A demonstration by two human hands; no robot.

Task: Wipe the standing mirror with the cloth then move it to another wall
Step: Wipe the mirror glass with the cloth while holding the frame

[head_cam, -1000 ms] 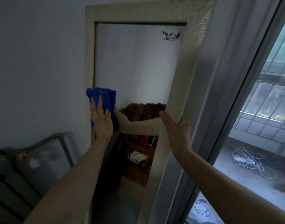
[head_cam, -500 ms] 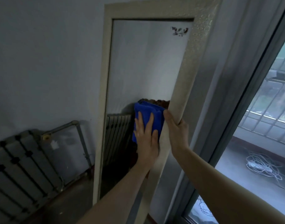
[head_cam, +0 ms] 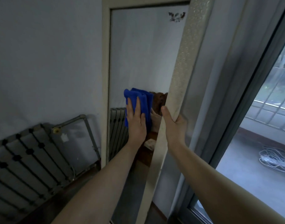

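While my right hand (head_cam: pixel 174 126) grips the mirror (head_cam: pixel 145 62)'s pebbled cream frame, my left hand (head_cam: pixel 136 122) presses the folded blue plush cloth (head_cam: pixel 139 101) flat-palmed against the glass.

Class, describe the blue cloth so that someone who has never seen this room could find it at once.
Find the tall standing mirror leaning between the grey wall and the window. On its glass, the left hand presses a folded cloth flat. It is the only bright blue thing in view.
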